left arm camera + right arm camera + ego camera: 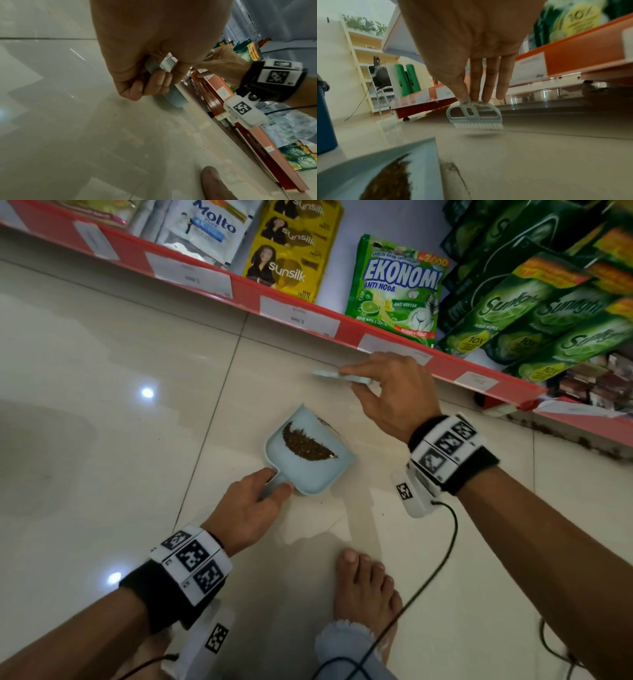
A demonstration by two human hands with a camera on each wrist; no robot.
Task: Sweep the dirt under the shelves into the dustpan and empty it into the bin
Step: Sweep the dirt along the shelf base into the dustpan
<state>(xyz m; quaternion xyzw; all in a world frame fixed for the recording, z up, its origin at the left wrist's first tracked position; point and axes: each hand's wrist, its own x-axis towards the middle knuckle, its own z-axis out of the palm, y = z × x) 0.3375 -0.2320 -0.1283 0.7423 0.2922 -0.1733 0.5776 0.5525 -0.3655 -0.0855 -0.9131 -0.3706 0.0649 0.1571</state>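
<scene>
A person's left hand (247,507) grips the handle of the dirt-laden dustpan (308,451), steadying it on the floor tiles (102,364), while the right hand (394,392) pinches a small brush (475,116), apparently poised just above the floor, toward the red shelf (394,342) for another sweep.

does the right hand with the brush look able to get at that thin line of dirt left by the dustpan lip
Probably yes: the right hand holds the brush above open floor, and nothing lies between it and the dirt line beside the dustpan.
</scene>
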